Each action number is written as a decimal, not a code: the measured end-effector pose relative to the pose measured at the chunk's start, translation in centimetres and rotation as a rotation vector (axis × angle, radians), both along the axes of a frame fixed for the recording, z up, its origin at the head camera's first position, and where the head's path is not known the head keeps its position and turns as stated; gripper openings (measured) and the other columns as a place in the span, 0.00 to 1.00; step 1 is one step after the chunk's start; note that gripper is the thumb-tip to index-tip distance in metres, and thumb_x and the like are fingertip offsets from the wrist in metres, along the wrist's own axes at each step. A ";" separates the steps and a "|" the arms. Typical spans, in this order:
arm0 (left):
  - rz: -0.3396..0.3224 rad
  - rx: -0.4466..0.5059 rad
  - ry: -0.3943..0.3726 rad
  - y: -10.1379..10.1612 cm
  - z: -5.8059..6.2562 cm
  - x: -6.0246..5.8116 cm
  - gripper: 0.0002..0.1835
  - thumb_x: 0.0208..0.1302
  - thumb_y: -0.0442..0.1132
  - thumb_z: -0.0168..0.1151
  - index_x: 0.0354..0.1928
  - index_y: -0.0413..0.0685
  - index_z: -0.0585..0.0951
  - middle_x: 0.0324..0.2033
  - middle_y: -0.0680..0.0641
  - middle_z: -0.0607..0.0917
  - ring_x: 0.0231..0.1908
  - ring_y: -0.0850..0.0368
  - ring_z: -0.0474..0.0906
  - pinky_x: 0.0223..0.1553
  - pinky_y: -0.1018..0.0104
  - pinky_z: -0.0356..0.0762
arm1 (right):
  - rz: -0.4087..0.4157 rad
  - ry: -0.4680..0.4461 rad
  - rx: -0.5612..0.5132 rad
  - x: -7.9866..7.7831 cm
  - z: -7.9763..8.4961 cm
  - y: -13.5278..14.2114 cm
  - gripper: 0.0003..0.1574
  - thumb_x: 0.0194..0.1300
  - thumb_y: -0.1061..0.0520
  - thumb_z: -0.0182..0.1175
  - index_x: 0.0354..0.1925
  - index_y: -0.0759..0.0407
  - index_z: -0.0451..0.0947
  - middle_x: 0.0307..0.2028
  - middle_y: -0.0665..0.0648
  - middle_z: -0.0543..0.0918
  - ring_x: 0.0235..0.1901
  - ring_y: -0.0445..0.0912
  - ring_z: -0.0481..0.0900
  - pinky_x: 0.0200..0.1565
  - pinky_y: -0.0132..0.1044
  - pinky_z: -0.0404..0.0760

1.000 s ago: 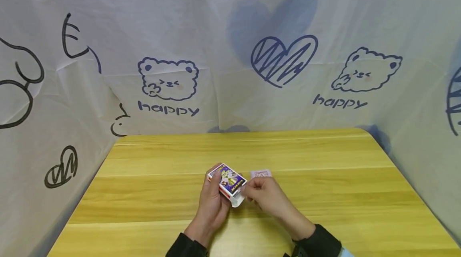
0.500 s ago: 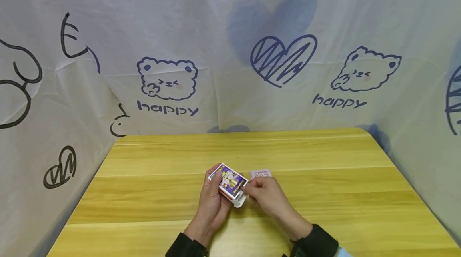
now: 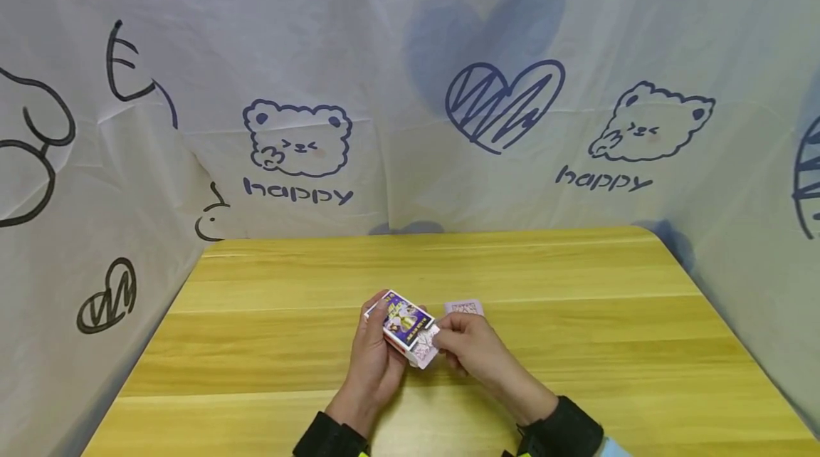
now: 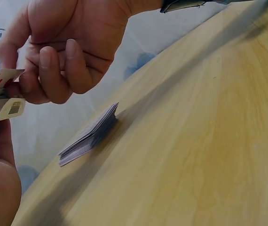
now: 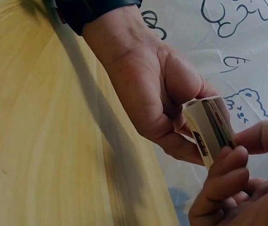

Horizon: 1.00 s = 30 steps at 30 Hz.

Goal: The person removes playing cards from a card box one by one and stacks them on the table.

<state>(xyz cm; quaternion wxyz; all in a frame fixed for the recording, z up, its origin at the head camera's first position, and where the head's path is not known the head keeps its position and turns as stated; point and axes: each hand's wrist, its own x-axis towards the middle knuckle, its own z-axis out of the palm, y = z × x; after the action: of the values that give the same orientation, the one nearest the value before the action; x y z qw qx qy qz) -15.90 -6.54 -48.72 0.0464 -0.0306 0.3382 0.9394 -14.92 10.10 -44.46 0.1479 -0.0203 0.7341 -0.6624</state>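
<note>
In the head view my left hand [image 3: 374, 361] grips a playing card box [image 3: 405, 319] with a purple picture front, the thumb lying on top. Pink-patterned playing cards [image 3: 423, 350] stick partway out of its lower right end. My right hand [image 3: 475, 349] pinches these cards at their edge between thumb and bent fingers. The right wrist view looks into the box's mouth, where a thin layer of cards [image 5: 217, 123] stands beside a white flap [image 5: 201, 134]. Just beyond the right hand, a stack of cards [image 4: 89, 135] lies on the table, partly covered by that hand in the head view.
The wood-grain table [image 3: 269, 357] runs under both hands. White cloth [image 3: 397, 122] with drawn bears and hearts hangs behind it and along both sides.
Patterned cards have come partway out of the box's open end, pinched by the right hand. The left hand and box have shifted slightly left.
</note>
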 end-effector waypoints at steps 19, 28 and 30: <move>0.038 -0.065 -0.027 -0.3 -0.3 -0.2 0.25 0.74 0.53 0.49 0.64 0.50 0.59 0.54 0.41 0.70 0.57 0.37 0.72 0.57 0.54 0.78 | 0.109 0.090 0.150 0.1 0.9 1.0 0.12 0.51 0.65 0.66 0.36 0.68 0.79 0.27 0.58 0.81 0.28 0.45 0.77 0.30 0.36 0.79; 0.024 -0.066 -0.033 -0.1 0.0 -0.1 0.28 0.74 0.57 0.46 0.65 0.48 0.59 0.54 0.41 0.70 0.54 0.38 0.74 0.55 0.53 0.78 | 0.135 0.128 0.203 0.1 0.9 1.2 0.12 0.58 0.57 0.67 0.28 0.66 0.81 0.23 0.56 0.81 0.24 0.44 0.74 0.23 0.30 0.70; 0.029 -0.061 -0.051 -0.2 -0.1 -0.2 0.31 0.73 0.61 0.43 0.66 0.47 0.58 0.57 0.37 0.69 0.58 0.35 0.70 0.57 0.52 0.77 | 0.148 0.134 0.207 0.1 0.9 1.3 0.11 0.59 0.58 0.67 0.28 0.67 0.81 0.22 0.56 0.82 0.23 0.44 0.74 0.22 0.31 0.70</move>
<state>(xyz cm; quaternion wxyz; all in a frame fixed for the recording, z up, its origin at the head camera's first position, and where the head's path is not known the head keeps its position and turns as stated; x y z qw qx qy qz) -16.07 -6.77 -48.78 0.0403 -0.0608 0.3649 0.9282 -14.87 11.35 -43.60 0.1484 -0.1032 0.8033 -0.5674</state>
